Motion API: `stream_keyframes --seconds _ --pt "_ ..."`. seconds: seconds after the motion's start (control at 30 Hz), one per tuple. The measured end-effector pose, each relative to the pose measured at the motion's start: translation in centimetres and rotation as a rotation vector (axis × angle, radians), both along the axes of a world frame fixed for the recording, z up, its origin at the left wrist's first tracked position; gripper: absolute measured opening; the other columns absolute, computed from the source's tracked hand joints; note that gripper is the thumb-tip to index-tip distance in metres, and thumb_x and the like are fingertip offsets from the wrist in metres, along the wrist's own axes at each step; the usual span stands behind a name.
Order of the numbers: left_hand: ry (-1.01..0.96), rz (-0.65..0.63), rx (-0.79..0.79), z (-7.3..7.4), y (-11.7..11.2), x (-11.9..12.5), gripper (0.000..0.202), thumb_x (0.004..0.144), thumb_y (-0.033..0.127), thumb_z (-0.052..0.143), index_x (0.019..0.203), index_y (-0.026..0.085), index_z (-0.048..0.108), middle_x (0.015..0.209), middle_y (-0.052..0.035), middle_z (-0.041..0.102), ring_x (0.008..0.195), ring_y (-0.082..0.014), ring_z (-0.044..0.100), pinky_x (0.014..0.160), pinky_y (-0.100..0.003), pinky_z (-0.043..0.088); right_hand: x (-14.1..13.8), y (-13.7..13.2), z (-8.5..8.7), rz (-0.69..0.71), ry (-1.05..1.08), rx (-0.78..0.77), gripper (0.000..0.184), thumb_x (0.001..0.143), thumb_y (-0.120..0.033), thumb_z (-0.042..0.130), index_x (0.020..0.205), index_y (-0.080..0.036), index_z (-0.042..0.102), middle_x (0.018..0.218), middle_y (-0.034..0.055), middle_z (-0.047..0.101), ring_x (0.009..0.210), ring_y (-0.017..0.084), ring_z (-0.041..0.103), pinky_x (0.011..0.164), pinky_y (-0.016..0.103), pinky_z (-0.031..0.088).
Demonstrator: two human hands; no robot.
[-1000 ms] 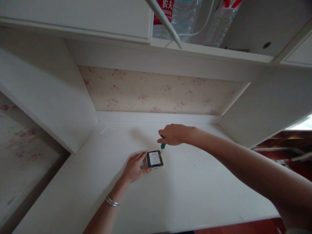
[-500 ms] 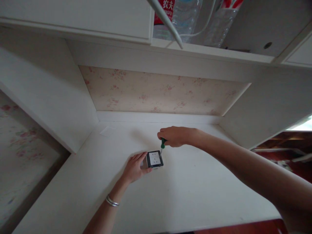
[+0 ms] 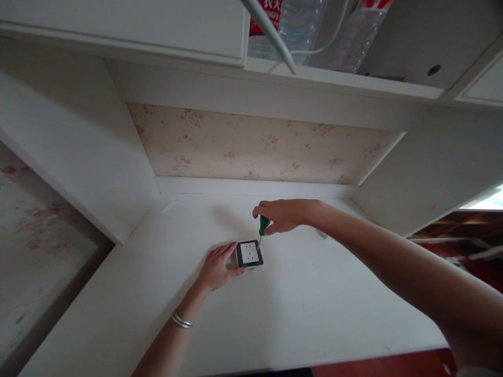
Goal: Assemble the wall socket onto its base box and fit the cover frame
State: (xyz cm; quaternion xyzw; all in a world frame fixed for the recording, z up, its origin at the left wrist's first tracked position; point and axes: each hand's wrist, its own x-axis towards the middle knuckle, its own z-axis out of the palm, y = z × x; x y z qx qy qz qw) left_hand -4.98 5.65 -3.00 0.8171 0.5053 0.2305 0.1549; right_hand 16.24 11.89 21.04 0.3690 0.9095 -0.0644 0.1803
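Observation:
A small dark-framed wall socket (image 3: pixel 249 254) with a white face lies on the white desk (image 3: pixel 306 309). My left hand (image 3: pixel 217 268) grips its left side, fingers wrapped round the edge, a silver bangle on the wrist. My right hand (image 3: pixel 282 214) is closed over the top of a green-handled screwdriver (image 3: pixel 263 228). The screwdriver stands nearly upright, its tip at the socket's upper right corner.
The desk sits in a white alcove with floral wallpaper (image 3: pixel 251 146) at the back and side panels left and right. Water bottles (image 3: pixel 298 26) stand on the shelf overhead. A white slip of paper (image 3: pixel 174 208) lies at the back left. A white rod (image 3: pixel 271 34) hangs down.
My right hand has lifted slightly on the screwdriver, showing more of the green handle. The socket and my left hand have stayed in place.

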Motion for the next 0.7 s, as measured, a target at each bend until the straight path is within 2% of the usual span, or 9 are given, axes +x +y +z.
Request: stream_keyframes --seconds 0.1,0.17,0.27,0.33,0.4,0.43,0.5,0.6,0.7 --pt "0.006 0.004 0.010 0.03 -0.01 -0.01 0.076 0.073 0.060 0.060 0.137 0.027 0.036 0.138 -0.0037 0.046 0.123 -0.0258 0.044 0.102 -0.040 0.033 -0.01 0.05 0.00 -0.043 -0.068 0.068 0.038 0.082 -0.046 0.052 0.105 -0.018 0.060 0.097 0.0134 0.064 0.087 0.027 0.061 0.065 0.032 0.040" --pt "0.009 0.006 0.016 0.04 -0.01 -0.01 0.075 0.073 0.060 0.060 0.136 0.027 0.036 0.138 -0.0036 0.046 0.123 -0.0256 0.044 0.102 -0.040 0.033 -0.03 0.03 -0.01 -0.102 -0.083 0.102 0.046 0.083 -0.055 0.045 0.105 -0.017 0.060 0.097 0.0155 0.064 0.087 0.029 0.061 0.063 0.033 0.041" --pt "0.013 0.003 0.020 0.11 -0.03 0.04 0.076 0.073 0.060 0.060 0.137 0.027 0.036 0.138 -0.0038 0.046 0.123 -0.0250 0.044 0.102 -0.039 0.033 -0.01 -0.08 -0.05 -0.033 -0.009 0.028 0.048 0.080 -0.050 0.053 0.116 -0.020 0.054 0.109 0.0131 0.062 0.088 0.025 0.061 0.065 0.030 0.042" --pt "0.016 0.002 0.021 0.23 -0.10 0.07 0.077 0.073 0.060 0.060 0.137 0.027 0.035 0.138 -0.0041 0.046 0.123 -0.0249 0.044 0.102 -0.038 0.033 -0.01 -0.19 -0.09 0.002 -0.014 0.016 0.043 0.078 -0.045 0.058 0.114 -0.021 0.055 0.108 0.0116 0.063 0.089 0.024 0.061 0.066 0.029 0.041" --pt "0.022 0.000 0.021 0.39 -0.22 0.07 0.077 0.073 0.061 0.059 0.137 0.026 0.035 0.138 -0.0044 0.046 0.124 -0.0250 0.044 0.102 -0.038 0.033 0.00 -0.30 -0.19 -0.067 -0.083 0.077 0.041 0.080 -0.050 0.052 0.104 -0.018 0.060 0.099 0.0140 0.065 0.088 0.027 0.061 0.065 0.032 0.041" --pt "0.029 -0.002 0.023 0.47 -0.29 0.06 0.076 0.074 0.061 0.057 0.138 0.026 0.034 0.138 -0.0046 0.046 0.124 -0.0251 0.043 0.102 -0.038 0.033 0.04 -0.34 -0.26 -0.116 -0.107 0.110 0.046 0.080 -0.055 0.048 0.102 -0.017 0.061 0.096 0.0155 0.066 0.087 0.029 0.061 0.065 0.034 0.041" --pt "0.057 -0.012 0.028 0.58 -0.45 0.02 0.079 0.074 0.063 0.055 0.139 0.026 0.031 0.140 -0.0053 0.043 0.126 -0.0258 0.042 0.103 -0.039 0.032 0.22 -0.40 -0.43 -0.172 -0.085 0.108 0.053 0.080 -0.059 0.045 0.107 -0.016 0.058 0.100 0.0167 0.065 0.087 0.029 0.061 0.065 0.035 0.042" --pt "0.128 -0.034 0.034 0.61 -0.69 0.01 0.084 0.071 0.066 0.056 0.141 0.029 0.028 0.146 -0.0053 0.033 0.128 -0.0278 0.038 0.102 -0.042 0.032 0.52 -0.51 -0.60 -0.109 0.065 -0.018 0.053 0.078 -0.046 0.055 0.122 -0.018 0.047 0.114 0.0135 0.061 0.088 0.022 0.061 0.067 0.029 0.043" --pt "0.163 -0.024 0.043 0.52 -0.90 0.13 0.076 0.074 0.064 0.055 0.138 0.033 0.032 0.147 -0.0024 0.032 0.128 -0.0270 0.039 0.101 -0.042 0.033 0.43 -0.87 -0.63 -0.125 0.041 0.013 0.042 0.081 -0.041 0.052 0.116 -0.018 0.049 0.107 0.0130 0.063 0.085 0.022 0.061 0.066 0.029 0.042"
